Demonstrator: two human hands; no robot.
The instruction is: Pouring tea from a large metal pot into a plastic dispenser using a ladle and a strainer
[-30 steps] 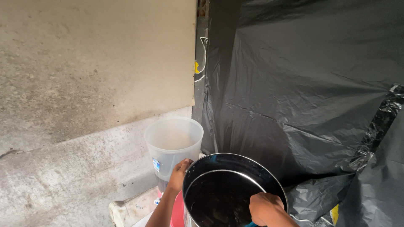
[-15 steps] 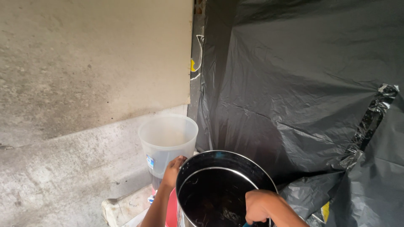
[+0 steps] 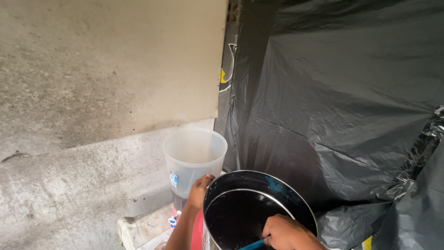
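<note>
Gripping the pot (image 3: 259,208) rim, the left hand (image 3: 200,189) steadies it while the right hand (image 3: 287,232) closes on a blue handle (image 3: 253,244) dipped in dark liquid, apparently stirring. A translucent bucket (image 3: 194,159) stands just beyond; black sheeting (image 3: 333,102) hangs right.

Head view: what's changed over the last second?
The right hand slid left along the near rim of the dark pot and stays closed on a blue handle. The view drifted slightly. The left hand still grips the pot's far-left rim; the translucent bucket and black plastic sheet are unchanged.
</note>
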